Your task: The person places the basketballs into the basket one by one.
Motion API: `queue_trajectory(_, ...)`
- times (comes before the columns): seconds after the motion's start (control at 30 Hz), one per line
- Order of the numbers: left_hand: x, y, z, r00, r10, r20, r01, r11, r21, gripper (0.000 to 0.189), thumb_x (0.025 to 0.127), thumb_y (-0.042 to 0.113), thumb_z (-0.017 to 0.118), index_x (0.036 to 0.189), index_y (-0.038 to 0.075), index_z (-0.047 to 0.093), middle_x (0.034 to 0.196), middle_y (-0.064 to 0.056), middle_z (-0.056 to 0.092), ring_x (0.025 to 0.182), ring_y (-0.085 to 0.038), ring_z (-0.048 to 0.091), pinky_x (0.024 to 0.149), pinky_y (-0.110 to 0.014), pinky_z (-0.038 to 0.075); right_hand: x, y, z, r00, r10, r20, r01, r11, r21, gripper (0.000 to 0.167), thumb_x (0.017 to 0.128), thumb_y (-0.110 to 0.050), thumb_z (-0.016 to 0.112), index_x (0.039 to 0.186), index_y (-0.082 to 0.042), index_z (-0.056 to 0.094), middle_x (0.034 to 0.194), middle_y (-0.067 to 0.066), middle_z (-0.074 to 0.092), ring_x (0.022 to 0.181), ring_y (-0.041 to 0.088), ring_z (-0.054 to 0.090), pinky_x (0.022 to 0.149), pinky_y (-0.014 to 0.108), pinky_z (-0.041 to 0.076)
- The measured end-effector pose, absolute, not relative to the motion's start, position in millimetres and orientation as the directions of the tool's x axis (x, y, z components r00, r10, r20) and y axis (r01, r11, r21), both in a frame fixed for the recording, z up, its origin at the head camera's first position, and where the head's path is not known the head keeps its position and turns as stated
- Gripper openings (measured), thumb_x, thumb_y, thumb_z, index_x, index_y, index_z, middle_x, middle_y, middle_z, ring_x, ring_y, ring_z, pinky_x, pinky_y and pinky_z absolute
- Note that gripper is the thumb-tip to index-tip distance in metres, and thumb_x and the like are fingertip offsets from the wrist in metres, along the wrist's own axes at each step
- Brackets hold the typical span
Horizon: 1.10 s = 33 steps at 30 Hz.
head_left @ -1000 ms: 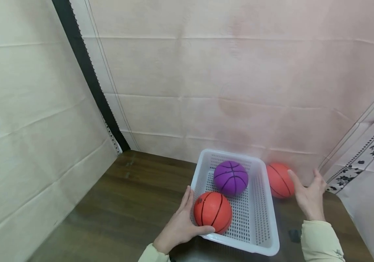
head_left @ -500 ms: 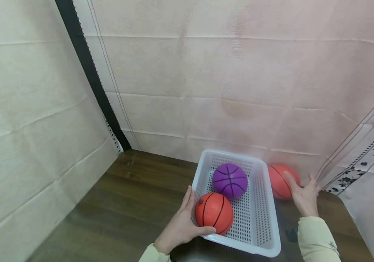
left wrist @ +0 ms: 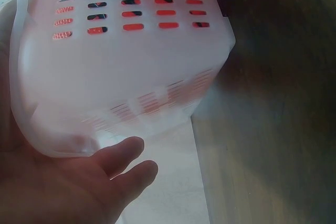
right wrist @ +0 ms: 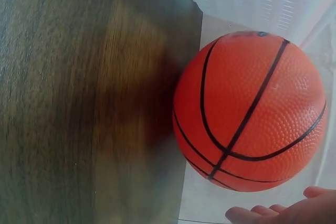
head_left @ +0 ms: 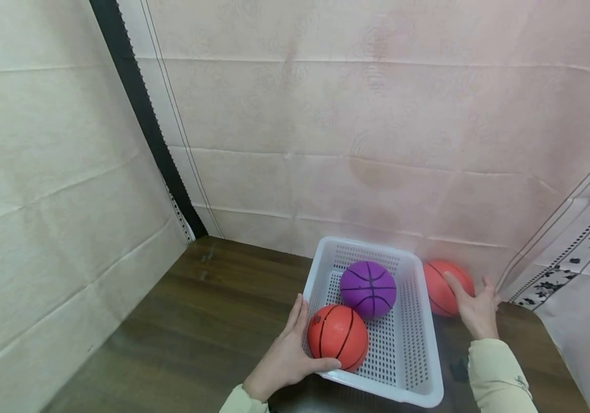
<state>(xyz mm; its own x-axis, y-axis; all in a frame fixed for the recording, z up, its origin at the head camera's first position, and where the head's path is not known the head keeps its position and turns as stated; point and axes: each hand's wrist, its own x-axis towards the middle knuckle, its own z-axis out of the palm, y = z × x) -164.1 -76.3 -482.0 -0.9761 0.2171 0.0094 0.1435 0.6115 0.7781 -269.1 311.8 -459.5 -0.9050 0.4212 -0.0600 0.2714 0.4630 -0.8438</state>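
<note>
In the head view, a white perforated plastic basket contains a purple basketball and an orange toy basketball. My left hand spans the basket's near-left corner, thumb over the front rim, fairly straight fingers along the outside of the left wall. In the left wrist view, two of its fingertips stick out past the wall. Outside, against the basket's right side, sits another orange basketball. My right hand is spread at that ball's right, thumb at its front. In the right wrist view, a gap shows between fingertips and ball.
Dark wood-grain tabletop stretches to the left of the basket. A pale cloth wall rises close behind basket and ball, with another at the left. To the right hangs cloth with a floral border.
My right hand has moved left, up to the orange ball outside the basket. The purple ball has rolled slightly toward the front of the basket. My left hand stays at the corner.
</note>
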Motion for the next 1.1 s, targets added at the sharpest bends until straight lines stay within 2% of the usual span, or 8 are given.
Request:
queue_trajectory(0.37, -164.3, -75.0, -480.4, -0.975, 0.221, 0.01, 0.145, 0.608, 0.78, 0.132, 0.062, 0.075, 0.073, 0.157, 0.019, 0.001, 0.161, 0.012, -0.01, 0.135, -0.04, 0.037, 0.095, -0.061, 0.043, -276.2, 310.2, -463.7, -0.911, 0.406, -0.068, 0.272, 0.47, -0.839, 0.109, 0.086, -0.067, 0.053, 0.155, -0.002, -0.002, 0.154, 0.033, 0.003, 0.139, 0.054, 0.008, 0.104, 0.072, 0.018)
queue_trajectory(0.63, -164.6, -75.3, -477.8, -0.976, 0.218, 0.011, 0.146, 0.616, 0.774, 0.133, 0.062, 0.076, 0.073, 0.157, 0.019, 0.001, 0.161, 0.013, -0.011, 0.135, -0.039, 0.037, 0.096, -0.059, 0.043, -279.7, 309.3, -468.0, -0.915, 0.39, -0.102, 0.296, 0.477, -0.828, 0.117, 0.083, -0.068, 0.058, 0.153, 0.001, -0.006, 0.152, 0.036, 0.0, 0.137, 0.057, 0.008, 0.102, 0.073, 0.02)
queue_trajectory(0.93, -164.4, -76.2, -478.7, -0.976, 0.217, 0.004, 0.14, 0.614, 0.777, 0.132, 0.062, 0.075, 0.074, 0.157, 0.019, 0.002, 0.161, 0.011, -0.01, 0.136, -0.039, 0.035, 0.096, -0.06, 0.043, -284.2, 310.1, -478.5, -0.914, 0.376, -0.155, 0.321, 0.434, -0.841, 0.123, 0.08, -0.071, 0.059, 0.153, -0.003, -0.013, 0.151, 0.036, 0.002, 0.135, 0.058, 0.013, 0.101, 0.073, 0.022)
queue_trajectory(1.1, -163.7, -75.6, -479.0, -0.977, 0.213, 0.006, 0.14, 0.617, 0.774, 0.132, 0.062, 0.076, 0.073, 0.157, 0.018, 0.002, 0.161, 0.011, -0.01, 0.136, -0.039, 0.035, 0.096, -0.059, 0.044, -286.8, 312.0, -483.5, -0.911, 0.369, -0.184, 0.333, 0.396, -0.856, 0.125, 0.08, -0.071, 0.06, 0.152, -0.006, -0.018, 0.153, 0.035, -0.004, 0.137, 0.058, 0.01, 0.102, 0.073, 0.021)
